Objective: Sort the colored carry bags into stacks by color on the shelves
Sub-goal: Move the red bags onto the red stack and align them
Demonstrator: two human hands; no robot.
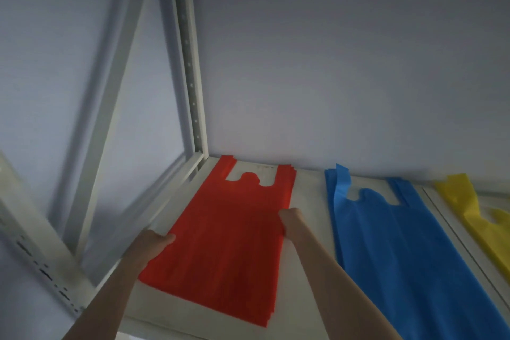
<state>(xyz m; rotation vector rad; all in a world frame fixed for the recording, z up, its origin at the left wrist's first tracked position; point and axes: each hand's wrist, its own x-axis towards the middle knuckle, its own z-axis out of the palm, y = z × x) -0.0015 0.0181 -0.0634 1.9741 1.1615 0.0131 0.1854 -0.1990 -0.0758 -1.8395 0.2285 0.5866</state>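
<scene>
A stack of red carry bags (229,240) lies flat on the white shelf (309,229), handles toward the back wall. My left hand (154,243) grips the stack's left edge, fingers curled over it. My right hand (292,222) grips the right edge about halfway along the stack. A stack of blue carry bags (392,251) lies to the right of the red one, one handle folded over. Yellow carry bags (480,218) lie at the far right, partly cut off by the frame.
A white metal upright (190,63) with holes and a diagonal brace (110,107) frame the shelf's left end. A pale wall (345,63) closes the back. A seam between shelf boards (441,218) runs between the blue and yellow bags.
</scene>
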